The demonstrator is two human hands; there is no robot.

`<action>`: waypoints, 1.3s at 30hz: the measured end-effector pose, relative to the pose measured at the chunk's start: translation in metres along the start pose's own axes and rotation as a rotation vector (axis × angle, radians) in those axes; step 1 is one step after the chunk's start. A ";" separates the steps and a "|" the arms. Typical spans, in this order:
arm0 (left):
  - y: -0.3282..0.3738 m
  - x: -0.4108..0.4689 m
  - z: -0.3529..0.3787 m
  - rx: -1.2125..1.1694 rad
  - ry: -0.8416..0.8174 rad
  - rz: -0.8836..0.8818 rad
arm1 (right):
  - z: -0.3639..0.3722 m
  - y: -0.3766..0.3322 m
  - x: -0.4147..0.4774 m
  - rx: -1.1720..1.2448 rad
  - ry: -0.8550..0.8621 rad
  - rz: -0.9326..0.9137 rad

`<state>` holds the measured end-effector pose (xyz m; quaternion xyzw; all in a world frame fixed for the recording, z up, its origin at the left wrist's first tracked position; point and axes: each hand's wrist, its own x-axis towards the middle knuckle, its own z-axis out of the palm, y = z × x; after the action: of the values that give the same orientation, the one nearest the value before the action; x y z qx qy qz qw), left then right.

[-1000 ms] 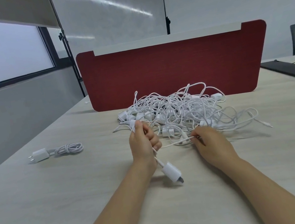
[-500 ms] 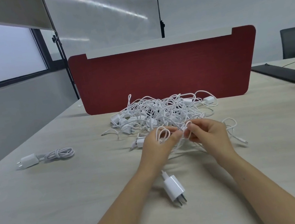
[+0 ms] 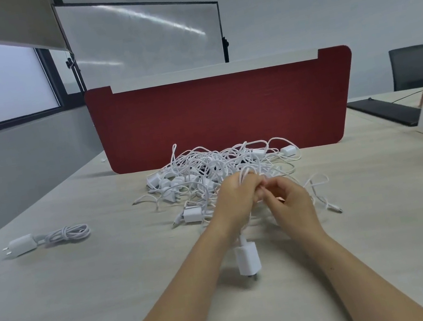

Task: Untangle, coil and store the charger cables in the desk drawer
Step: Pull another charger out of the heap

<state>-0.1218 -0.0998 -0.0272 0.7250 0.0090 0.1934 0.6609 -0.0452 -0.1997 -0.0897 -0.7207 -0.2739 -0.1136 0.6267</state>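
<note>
1. The desk (image 3: 87, 295) lies under both hands and stretches out on every side of the fingers.
2. A red divider (image 3: 224, 112) stands upright beyond the fingertips, at the far edge of the desk.
3. The heap of tangled cables (image 3: 206, 167) lies on the desk just past the fingers, between them and the divider; its near strands reach up to the knuckles.
4. The left hand (image 3: 235, 198) is raised above the desk, its fingers curled round small loops of one white cable (image 3: 245, 175) that stick up above the knuckles.
5. The right hand (image 3: 292, 199) meets it fingertip to fingertip, the fingers bunched together and pinching a strand of the same cable; the pinch itself is blurred.
6. A coiled charger (image 3: 46, 239) lies flat on the desk well to the left of the left fingers.
7. A white plug (image 3: 248, 260) hangs from the held cable below the left wrist, prongs pointing down, nearer the person than the fingers.
8. A loose cable end (image 3: 336, 207) lies on the desk just right of the right fingers.
</note>
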 end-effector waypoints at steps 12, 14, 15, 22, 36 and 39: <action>0.001 0.000 -0.022 0.128 0.198 0.113 | -0.007 0.007 0.009 -0.161 0.062 0.084; -0.013 0.002 -0.019 0.249 0.157 0.075 | -0.005 -0.003 0.012 0.020 0.085 0.104; -0.019 0.003 -0.017 0.288 0.145 0.057 | -0.004 -0.011 0.012 0.121 0.075 0.117; -0.031 0.004 -0.012 0.401 0.126 0.093 | -0.006 -0.038 0.009 0.529 0.074 0.266; -0.035 0.002 -0.013 0.384 0.333 0.179 | -0.001 -0.037 0.003 0.681 -0.066 0.200; -0.024 0.000 -0.015 0.302 0.374 0.182 | 0.006 -0.026 -0.003 0.182 -0.109 0.056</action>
<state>-0.1206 -0.0830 -0.0494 0.7649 0.0943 0.3792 0.5120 -0.0633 -0.1927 -0.0703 -0.6734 -0.2963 -0.0312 0.6765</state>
